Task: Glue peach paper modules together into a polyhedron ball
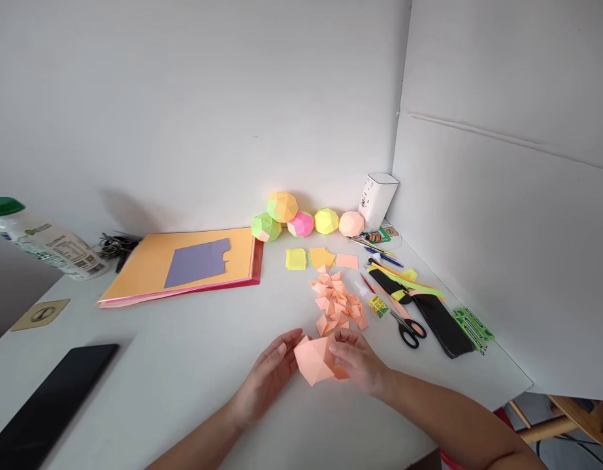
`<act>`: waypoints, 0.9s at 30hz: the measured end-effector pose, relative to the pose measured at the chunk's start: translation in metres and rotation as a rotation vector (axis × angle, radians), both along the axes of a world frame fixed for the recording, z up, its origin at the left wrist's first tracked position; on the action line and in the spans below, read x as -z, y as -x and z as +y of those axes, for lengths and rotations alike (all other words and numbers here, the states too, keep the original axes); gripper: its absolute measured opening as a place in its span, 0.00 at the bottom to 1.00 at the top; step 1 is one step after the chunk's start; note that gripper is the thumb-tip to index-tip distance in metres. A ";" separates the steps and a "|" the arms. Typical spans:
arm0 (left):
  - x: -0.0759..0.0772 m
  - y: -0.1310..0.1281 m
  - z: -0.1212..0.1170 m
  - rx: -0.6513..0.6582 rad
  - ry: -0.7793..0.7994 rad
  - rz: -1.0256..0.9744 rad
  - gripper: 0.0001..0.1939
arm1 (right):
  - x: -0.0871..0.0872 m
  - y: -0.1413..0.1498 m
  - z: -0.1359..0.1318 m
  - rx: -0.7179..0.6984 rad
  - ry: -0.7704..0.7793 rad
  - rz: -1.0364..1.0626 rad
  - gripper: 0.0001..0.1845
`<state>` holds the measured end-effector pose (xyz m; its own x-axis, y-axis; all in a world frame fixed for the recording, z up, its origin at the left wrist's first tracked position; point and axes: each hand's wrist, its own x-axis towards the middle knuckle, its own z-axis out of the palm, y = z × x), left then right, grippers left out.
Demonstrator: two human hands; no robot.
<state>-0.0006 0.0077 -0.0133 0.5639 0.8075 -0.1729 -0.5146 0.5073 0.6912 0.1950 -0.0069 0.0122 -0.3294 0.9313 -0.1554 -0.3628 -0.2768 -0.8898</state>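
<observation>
A partly built peach origami paper ball [313, 361] is held above the near part of the table. My right hand [357, 362] grips its right side, with the thumb on the outer face and the fingers behind. At its left side is my left hand [270, 372], fingers stretched and thumb apart from the paper; whether its fingertips touch the ball I cannot tell. Just beyond the hands lies a loose heap of folded peach paper pieces [336, 303]. Several finished paper balls in green, orange, pink, yellow [326, 221] and peach [351, 224] rest against the wall.
Yellow notes [296, 259], scissors [409, 330], a glue bottle [377, 304] and a black case [441, 320] lie beyond and to the right. Coloured paper sheets [139, 264], a white bottle [56, 245] and a black tablet [56, 398] occupy the left side.
</observation>
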 end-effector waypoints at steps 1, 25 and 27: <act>0.000 0.000 0.001 0.013 0.017 -0.015 0.17 | 0.000 0.000 0.000 0.004 0.004 0.007 0.12; -0.004 -0.004 -0.011 0.077 -0.426 0.196 0.12 | 0.001 0.007 -0.009 -0.088 -0.163 -0.371 0.14; -0.004 -0.005 -0.015 0.095 -0.452 0.201 0.08 | 0.001 0.009 -0.012 -0.114 -0.189 -0.420 0.13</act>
<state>0.0044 -0.0075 -0.0095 0.6299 0.7736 0.0692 -0.3147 0.1728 0.9333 0.1860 -0.0186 0.0110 -0.3758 0.9178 -0.1278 0.0624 -0.1125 -0.9917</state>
